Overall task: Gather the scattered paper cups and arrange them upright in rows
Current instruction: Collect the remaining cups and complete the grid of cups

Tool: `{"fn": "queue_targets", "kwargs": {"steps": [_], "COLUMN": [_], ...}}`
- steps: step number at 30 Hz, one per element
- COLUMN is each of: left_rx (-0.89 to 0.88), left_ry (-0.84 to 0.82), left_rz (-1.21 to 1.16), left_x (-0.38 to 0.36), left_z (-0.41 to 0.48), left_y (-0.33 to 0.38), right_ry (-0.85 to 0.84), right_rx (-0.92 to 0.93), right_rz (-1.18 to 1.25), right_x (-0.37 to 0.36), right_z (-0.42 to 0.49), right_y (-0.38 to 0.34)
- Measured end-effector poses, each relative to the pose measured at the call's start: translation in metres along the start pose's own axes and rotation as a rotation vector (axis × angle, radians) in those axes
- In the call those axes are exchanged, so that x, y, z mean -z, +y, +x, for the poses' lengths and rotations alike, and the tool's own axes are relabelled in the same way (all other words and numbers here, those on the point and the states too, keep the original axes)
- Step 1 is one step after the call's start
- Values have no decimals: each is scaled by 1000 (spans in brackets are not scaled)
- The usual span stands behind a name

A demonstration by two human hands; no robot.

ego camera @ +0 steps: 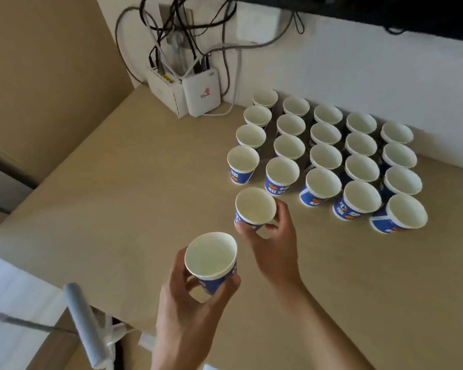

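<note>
Twenty blue-and-white paper cups (325, 156) stand upright on the desk (118, 204) in five rows of four, near the wall. The right hand (275, 236) grips a twenty-first cup (255, 206) just in front of the block's left end. The left hand (187, 303) grips a twenty-second cup (210, 256) nearer the person. Two white router boxes (201, 92) sit in the corner.

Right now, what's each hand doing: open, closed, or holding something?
Left hand: grips the near paper cup, upright.
Right hand: grips the far paper cup, upright.
</note>
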State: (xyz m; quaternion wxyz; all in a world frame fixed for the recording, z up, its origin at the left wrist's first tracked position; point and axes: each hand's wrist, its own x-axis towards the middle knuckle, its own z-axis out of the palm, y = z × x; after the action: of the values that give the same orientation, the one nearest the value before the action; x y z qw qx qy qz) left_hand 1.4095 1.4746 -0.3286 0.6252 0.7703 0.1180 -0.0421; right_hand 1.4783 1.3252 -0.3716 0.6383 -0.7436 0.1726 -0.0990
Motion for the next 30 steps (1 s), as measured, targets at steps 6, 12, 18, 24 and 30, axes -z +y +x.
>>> {"fn": "queue_targets", "kwargs": {"steps": [6, 12, 18, 24, 30], "left_rx": [-80, -116, -103, -94, -105], "left_ry": [-2, -11, -9, 2, -8], "left_rz": [-15, -33, -74, -93, -67], "left_x": [1, 3, 6, 7, 8], "left_z": [28, 41, 45, 48, 49], "left_y": [-47, -69, -72, -72, -73], "right_ry": [21, 34, 40, 48, 54], "right_rx": [110, 210, 233, 235, 236], "right_rz": [-62, -112, -121, -125, -148], "right_x": [-30, -39, -46, -49, -47], "right_z": [27, 44, 51, 57, 57], "right_y": [30, 44, 48, 52, 53]}}
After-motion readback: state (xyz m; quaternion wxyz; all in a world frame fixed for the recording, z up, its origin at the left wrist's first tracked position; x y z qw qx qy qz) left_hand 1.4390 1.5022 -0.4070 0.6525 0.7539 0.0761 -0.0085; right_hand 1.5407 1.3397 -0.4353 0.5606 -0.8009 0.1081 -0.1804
